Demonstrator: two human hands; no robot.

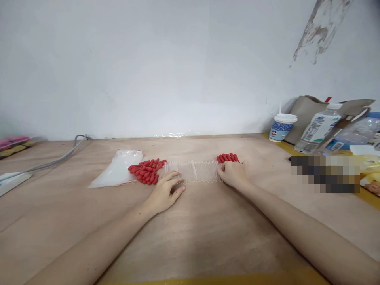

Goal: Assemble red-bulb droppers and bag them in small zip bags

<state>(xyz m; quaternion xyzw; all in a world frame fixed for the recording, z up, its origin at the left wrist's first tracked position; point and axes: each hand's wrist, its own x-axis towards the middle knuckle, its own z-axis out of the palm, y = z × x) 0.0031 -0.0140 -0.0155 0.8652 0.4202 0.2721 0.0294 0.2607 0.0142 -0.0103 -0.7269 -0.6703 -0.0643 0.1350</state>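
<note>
A row of thin clear dropper tubes point(200, 171) lies side by side across the middle of the table. My left hand point(164, 193) rests over the left end of this row, thumb apart from the fingers, gripping nothing. Beside it on the left is a loose heap of red rubber dropper bulbs point(145, 171). At the row's right end my right hand point(235, 173) has its fingers curled and pressed together. Whatever they may pinch is hidden. Just behind that hand, several red bulbs point(228, 157) line up neatly, partly covered by it.
Clear plastic zip bags point(114, 170) lie left of the heap. A grey cable point(56, 161) runs along the left. On the right stand a paper cup point(280, 128), a water bottle point(317, 130) and a grey-brown bag point(298, 114). A white wall point(178, 71) borders the table's back.
</note>
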